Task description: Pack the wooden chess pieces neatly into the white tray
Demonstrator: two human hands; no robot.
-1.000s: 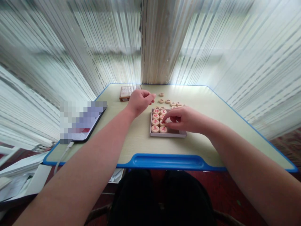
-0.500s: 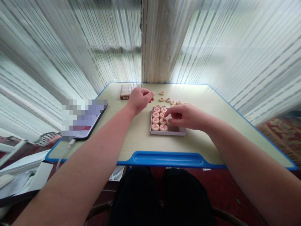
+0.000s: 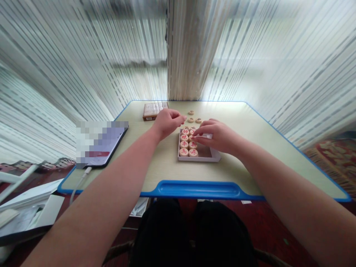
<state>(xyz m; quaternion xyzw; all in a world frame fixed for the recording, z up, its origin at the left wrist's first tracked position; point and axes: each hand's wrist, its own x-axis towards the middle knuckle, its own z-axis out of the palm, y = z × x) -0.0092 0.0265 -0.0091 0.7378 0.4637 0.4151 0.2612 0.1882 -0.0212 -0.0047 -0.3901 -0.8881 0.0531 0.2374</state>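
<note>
A shallow open cardboard box [image 3: 200,159] holds wooden xiangqi pieces [image 3: 184,144] with red characters, in two columns along its left side. My right hand [image 3: 218,135] is over the box's right part, thumb and index finger closing at a red-marked piece in the second column; the fingers partly hide it. Beyond the box's far left corner hovers my left hand [image 3: 169,120], its thumb and fingers pressed together. Anything in that pinch is too small or hidden to make out. Several loose xiangqi pieces [image 3: 191,120] lie behind the box, some covered by my right hand.
A brown printed box [image 3: 155,107] lies at the table's back left. A phone or tablet [image 3: 104,148] with a white cable [image 3: 80,181] rests at the left edge. The pale table [image 3: 250,163] has a blue rim and a blue front tray [image 3: 197,189]. Curtains [image 3: 189,52] hang behind.
My right hand has shifted slightly left and its thumb and index finger have drawn closer together at the second column. My left hand has moved slightly right and stays pinched.
</note>
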